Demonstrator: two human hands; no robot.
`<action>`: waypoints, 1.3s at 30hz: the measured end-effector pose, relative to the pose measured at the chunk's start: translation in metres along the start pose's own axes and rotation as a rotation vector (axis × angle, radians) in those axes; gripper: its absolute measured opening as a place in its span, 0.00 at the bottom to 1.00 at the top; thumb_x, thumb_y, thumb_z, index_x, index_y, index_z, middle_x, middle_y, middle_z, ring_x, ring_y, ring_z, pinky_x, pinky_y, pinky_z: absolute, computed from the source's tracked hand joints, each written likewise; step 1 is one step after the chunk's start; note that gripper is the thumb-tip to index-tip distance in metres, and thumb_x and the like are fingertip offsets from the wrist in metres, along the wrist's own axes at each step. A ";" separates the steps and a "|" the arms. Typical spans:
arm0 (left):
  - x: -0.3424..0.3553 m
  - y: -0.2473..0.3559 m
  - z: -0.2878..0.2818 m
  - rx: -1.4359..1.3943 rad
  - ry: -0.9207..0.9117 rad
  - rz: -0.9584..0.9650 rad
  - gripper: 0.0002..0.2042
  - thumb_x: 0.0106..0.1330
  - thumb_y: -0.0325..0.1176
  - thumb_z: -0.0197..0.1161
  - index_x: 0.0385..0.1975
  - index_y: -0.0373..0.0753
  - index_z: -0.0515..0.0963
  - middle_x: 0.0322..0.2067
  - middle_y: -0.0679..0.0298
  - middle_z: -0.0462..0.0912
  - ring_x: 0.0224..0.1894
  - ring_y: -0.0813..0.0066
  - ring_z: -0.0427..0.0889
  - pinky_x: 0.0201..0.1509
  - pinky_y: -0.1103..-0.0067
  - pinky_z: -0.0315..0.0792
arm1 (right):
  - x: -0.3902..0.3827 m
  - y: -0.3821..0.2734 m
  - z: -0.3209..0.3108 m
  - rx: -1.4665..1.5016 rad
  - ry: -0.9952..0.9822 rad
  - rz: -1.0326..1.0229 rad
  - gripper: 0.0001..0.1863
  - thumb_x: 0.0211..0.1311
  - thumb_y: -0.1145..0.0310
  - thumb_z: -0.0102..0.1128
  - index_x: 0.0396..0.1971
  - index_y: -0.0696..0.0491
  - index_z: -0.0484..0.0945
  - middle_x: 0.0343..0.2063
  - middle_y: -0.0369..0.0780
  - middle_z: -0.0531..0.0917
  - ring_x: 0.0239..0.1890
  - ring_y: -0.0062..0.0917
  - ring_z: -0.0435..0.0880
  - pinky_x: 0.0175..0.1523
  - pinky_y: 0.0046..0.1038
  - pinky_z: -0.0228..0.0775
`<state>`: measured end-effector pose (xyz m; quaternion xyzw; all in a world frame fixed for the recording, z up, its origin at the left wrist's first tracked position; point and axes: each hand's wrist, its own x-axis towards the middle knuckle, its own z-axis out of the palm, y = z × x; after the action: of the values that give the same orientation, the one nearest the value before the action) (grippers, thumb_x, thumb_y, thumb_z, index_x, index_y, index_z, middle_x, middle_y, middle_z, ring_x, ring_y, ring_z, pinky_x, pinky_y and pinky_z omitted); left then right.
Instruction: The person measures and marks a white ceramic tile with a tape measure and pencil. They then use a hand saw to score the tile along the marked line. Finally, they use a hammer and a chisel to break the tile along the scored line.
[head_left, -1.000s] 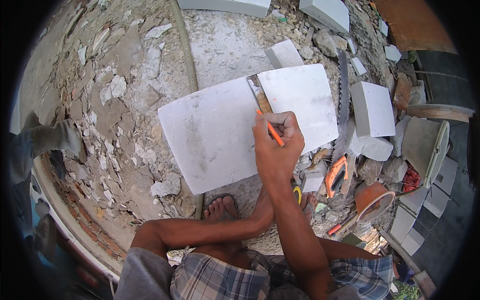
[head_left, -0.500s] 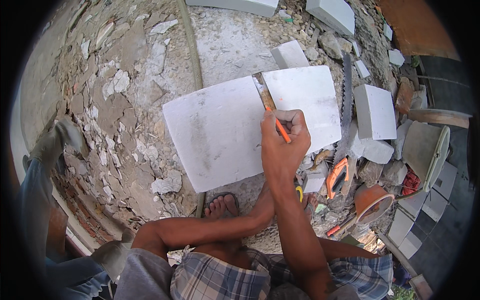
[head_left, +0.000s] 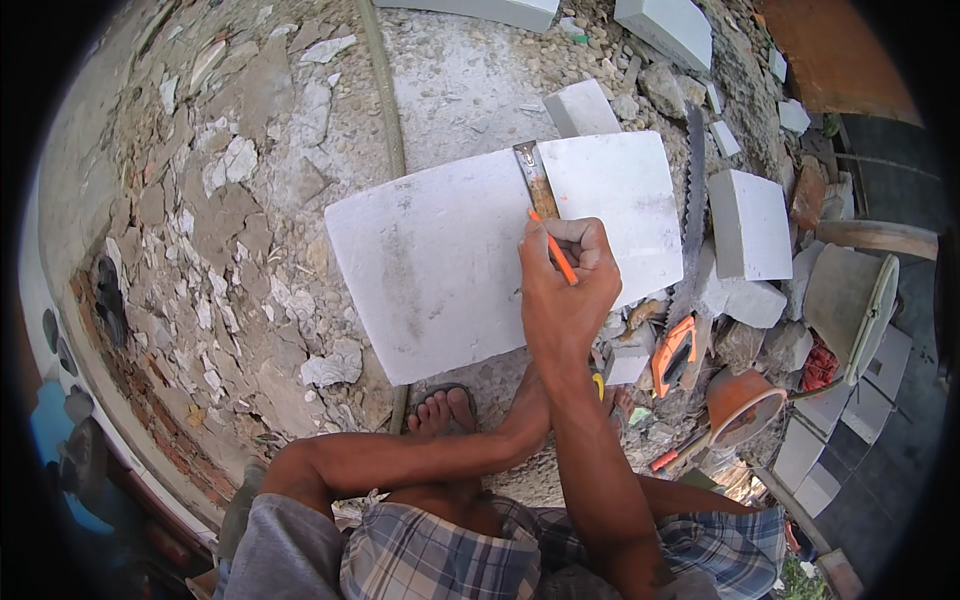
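A large white lightweight block [head_left: 440, 270] lies flat on the ground before me. My right hand [head_left: 570, 270] rests over its near right part, closed around an orange pencil [head_left: 562, 262]. The pencil's tip meets a worn tape measure blade [head_left: 538, 185], which lies across the block with its metal end at the far edge. My left forearm crosses beneath my right one; of my left hand [head_left: 528, 412] only the back by the wrist shows, its fingers hidden. Just past my right forearm, a yellow part [head_left: 598, 384] peeks out, apparently the tape's case.
Right of the block lies a handsaw [head_left: 690, 210] with an orange handle, beside a smaller white block [head_left: 748, 225]. Farther right are a tilted bucket [head_left: 845, 300] and an orange-brown container [head_left: 742, 400]. A hose [head_left: 382, 90] runs along the rubble-strewn ground. My sandalled foot [head_left: 440, 410] is close to the block.
The blade's far end has shifted slightly right and now lies flatter on the block. The pencil tip has moved slightly left. Another person's legs at the left have mostly gone from view.
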<state>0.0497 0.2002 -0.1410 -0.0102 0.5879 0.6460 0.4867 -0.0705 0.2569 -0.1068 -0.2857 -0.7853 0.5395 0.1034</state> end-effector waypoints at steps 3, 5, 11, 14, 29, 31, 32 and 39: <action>-0.005 0.016 -0.004 -0.076 -0.007 -0.073 0.19 0.76 0.35 0.60 0.62 0.34 0.71 0.56 0.57 0.77 0.57 0.71 0.75 0.63 0.71 0.71 | -0.002 -0.011 0.002 0.020 0.003 0.052 0.06 0.70 0.76 0.67 0.34 0.60 0.79 0.27 0.34 0.81 0.29 0.09 0.73 0.33 0.17 0.67; -0.007 0.020 -0.006 -0.176 -0.016 -0.127 0.19 0.73 0.37 0.61 0.59 0.35 0.73 0.56 0.54 0.77 0.59 0.66 0.76 0.64 0.69 0.71 | -0.002 -0.004 0.002 0.029 0.002 0.041 0.06 0.71 0.76 0.67 0.34 0.61 0.79 0.26 0.34 0.81 0.27 0.09 0.72 0.31 0.17 0.65; -0.004 -0.001 -0.002 -0.138 0.004 -0.144 0.17 0.76 0.35 0.60 0.58 0.34 0.71 0.50 0.60 0.76 0.50 0.74 0.73 0.56 0.72 0.72 | -0.002 -0.002 0.005 0.014 0.009 0.031 0.06 0.71 0.76 0.67 0.35 0.61 0.80 0.25 0.32 0.80 0.25 0.08 0.70 0.29 0.16 0.62; -0.004 -0.009 0.001 -0.106 0.032 -0.085 0.20 0.73 0.37 0.62 0.60 0.35 0.71 0.55 0.56 0.76 0.57 0.67 0.74 0.63 0.70 0.70 | -0.003 -0.006 0.003 0.009 -0.012 0.080 0.06 0.67 0.75 0.67 0.35 0.61 0.81 0.23 0.37 0.83 0.24 0.13 0.75 0.30 0.22 0.68; 0.001 0.002 0.002 -0.161 0.063 -0.171 0.19 0.80 0.38 0.57 0.62 0.33 0.73 0.53 0.61 0.79 0.53 0.77 0.75 0.58 0.75 0.72 | -0.005 -0.007 -0.005 0.152 0.013 0.063 0.04 0.66 0.77 0.68 0.35 0.60 0.80 0.25 0.38 0.84 0.27 0.12 0.77 0.31 0.20 0.71; 0.008 0.007 0.009 -0.401 0.127 -0.213 0.18 0.80 0.41 0.55 0.56 0.32 0.76 0.50 0.57 0.81 0.52 0.72 0.76 0.58 0.73 0.71 | -0.001 -0.010 -0.018 0.185 0.076 0.040 0.05 0.67 0.77 0.68 0.35 0.60 0.80 0.27 0.38 0.85 0.28 0.12 0.78 0.32 0.19 0.71; 0.010 0.010 0.012 -0.567 0.173 -0.241 0.18 0.80 0.43 0.54 0.52 0.32 0.78 0.48 0.54 0.82 0.51 0.68 0.77 0.58 0.71 0.71 | 0.005 -0.010 -0.034 0.186 0.102 0.031 0.05 0.68 0.77 0.68 0.35 0.59 0.79 0.27 0.38 0.85 0.29 0.12 0.79 0.33 0.19 0.72; 0.013 0.016 0.018 -0.711 0.205 -0.240 0.21 0.84 0.44 0.49 0.61 0.31 0.76 0.54 0.61 0.82 0.53 0.73 0.80 0.63 0.75 0.71 | 0.009 0.001 -0.066 0.233 0.091 0.037 0.06 0.69 0.77 0.67 0.34 0.58 0.77 0.29 0.36 0.84 0.30 0.09 0.77 0.36 0.17 0.70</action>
<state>0.0422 0.2245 -0.1313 -0.3114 0.3673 0.7438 0.4637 -0.0468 0.3142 -0.0832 -0.3105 -0.7062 0.6155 0.1615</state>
